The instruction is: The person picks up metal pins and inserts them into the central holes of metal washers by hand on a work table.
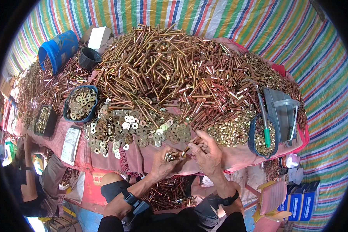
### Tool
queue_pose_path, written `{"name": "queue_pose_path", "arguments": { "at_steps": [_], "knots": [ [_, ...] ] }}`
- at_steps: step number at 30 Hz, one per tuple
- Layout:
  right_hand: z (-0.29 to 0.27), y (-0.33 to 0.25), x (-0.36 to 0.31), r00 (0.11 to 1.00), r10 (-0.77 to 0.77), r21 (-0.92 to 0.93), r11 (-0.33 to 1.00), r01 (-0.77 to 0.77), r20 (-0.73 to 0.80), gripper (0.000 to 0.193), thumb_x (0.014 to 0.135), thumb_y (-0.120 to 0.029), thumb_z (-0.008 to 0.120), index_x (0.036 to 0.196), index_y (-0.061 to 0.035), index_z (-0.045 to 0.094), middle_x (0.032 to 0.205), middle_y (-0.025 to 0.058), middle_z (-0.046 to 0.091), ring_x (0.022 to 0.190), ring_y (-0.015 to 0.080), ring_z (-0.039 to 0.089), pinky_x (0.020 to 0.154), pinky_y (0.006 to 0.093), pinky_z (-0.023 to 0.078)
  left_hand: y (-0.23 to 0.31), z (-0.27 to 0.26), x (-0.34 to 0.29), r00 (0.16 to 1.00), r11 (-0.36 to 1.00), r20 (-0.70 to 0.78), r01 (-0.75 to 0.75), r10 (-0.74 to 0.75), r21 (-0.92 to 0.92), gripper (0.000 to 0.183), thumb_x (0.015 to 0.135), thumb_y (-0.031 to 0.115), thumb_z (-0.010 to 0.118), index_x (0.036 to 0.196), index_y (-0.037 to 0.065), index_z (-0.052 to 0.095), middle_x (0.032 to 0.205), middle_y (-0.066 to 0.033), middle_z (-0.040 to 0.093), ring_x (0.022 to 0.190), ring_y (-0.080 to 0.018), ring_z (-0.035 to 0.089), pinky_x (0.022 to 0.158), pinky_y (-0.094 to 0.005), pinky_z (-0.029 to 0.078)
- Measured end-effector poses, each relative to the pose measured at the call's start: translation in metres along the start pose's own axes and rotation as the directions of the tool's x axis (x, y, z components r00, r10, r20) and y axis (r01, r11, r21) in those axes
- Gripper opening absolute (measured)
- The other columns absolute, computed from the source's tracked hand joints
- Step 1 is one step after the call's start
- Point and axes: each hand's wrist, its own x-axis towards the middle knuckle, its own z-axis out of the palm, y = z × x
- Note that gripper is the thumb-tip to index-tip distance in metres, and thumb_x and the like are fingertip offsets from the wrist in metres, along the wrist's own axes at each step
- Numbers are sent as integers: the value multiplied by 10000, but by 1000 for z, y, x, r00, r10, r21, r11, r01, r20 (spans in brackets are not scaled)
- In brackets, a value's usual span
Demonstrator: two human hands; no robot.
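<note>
My left hand (pixel 163 164) is closed around a small bunch of shiny metal pieces (pixel 171 156), probably fastener parts, too small to tell apart. Close on its right, my right hand (pixel 208 155) pinches a slim brass-coloured bolt (pixel 185 150) between thumb and fingers, its lower end near the left hand's bunch. Both hands are over the front edge of a pink cloth (pixel 236 156). Just beyond them lie loose flat washers (pixel 135 131) and a spread of small nuts (pixel 230 130). Behind these rises a big heap of long coppery bolts and sleeves (pixel 154 65).
A blue tub of washers (pixel 67 112) and a dark tray of nuts (pixel 50 132) stand left. At right are a blue tub (pixel 251 140) with a green-handled tool (pixel 266 137) and a grey scoop (pixel 276 104). A blue bucket (pixel 65 48) lies behind; another person (pixel 46 185) sits left.
</note>
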Motion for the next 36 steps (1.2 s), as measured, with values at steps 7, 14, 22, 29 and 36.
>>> {"name": "queue_pose_path", "arguments": {
  "at_steps": [7,14,22,29,36],
  "knots": [
    [1,-11,2,949,-312,-332,891,309,48,484,918,-88,810,1348,9,610,1195,176,730,928,208,746,720,315,623,-3,-3,0,999,998,37,3,-1,-69,187,885,39,778,1000,27,630,1010,-94,729,902,-138,654,789,-309,534],
    [-2,-18,0,910,-361,-399,818,415,206,420,894,-105,806,1274,-11,656,1032,148,711,807,306,723,687,379,596,-6,-2,-3,998,983,34,-45,51,-180,210,862,46,779,982,28,607,1149,-81,671,1014,-164,603,867,-323,501],
    [-22,11,-12,949,-211,-513,803,304,234,178,935,-125,743,1098,-54,749,978,123,708,811,303,707,677,399,582,-14,-5,-6,994,992,67,-73,81,-106,153,893,-6,700,1008,22,603,1001,-62,707,889,-107,627,788,-275,520],
    [-62,41,-1,991,29,-673,732,-108,-127,131,886,-122,777,996,-53,769,924,156,696,784,347,691,683,445,552,0,3,-6,999,996,-12,-46,47,75,251,926,-5,762,1153,19,658,1023,-53,717,933,-119,657,835,-275,528],
    [-55,41,0,960,250,-809,585,-47,125,152,923,-146,739,1067,-98,744,926,162,664,828,361,691,732,454,557,-4,2,-5,996,992,-9,-82,83,101,248,925,6,784,1162,9,714,1027,-59,723,932,-127,680,836,-278,545]
  ]
}}
